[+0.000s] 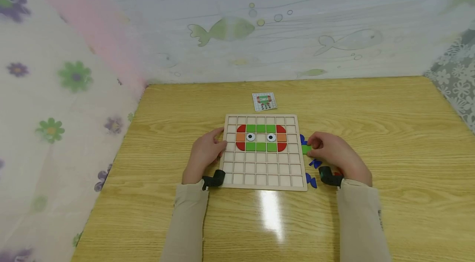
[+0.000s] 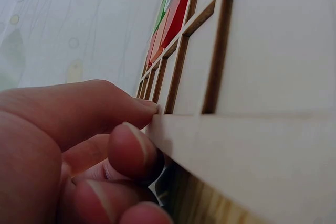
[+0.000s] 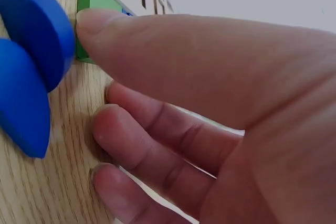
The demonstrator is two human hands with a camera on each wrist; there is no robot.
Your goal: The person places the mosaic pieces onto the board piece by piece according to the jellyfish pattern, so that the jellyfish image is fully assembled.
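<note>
A wooden grid board [image 1: 266, 169] lies on the table with green, red and orange tiles in its upper rows, plus two round eye pieces [image 1: 271, 138]. My left hand [image 1: 205, 150] holds the board's left edge; the left wrist view shows a fingertip on the frame and other fingers curled beside it. To the right of the board, my right hand [image 1: 331, 148] pinches a green square tile [image 1: 306, 149] between thumb and fingers. In the right wrist view, blue rounded pieces [image 3: 39, 30] lie close by the thumb tip.
Behind the board lies a small pattern card [image 1: 264, 101] with a printed figure on a grid. More blue pieces [image 1: 311, 180] are scattered along the board's right side. A red piece [image 1: 337, 173] shows by the right wrist. The wood-grain table [image 1: 415, 138] meets a fish-patterned wall behind.
</note>
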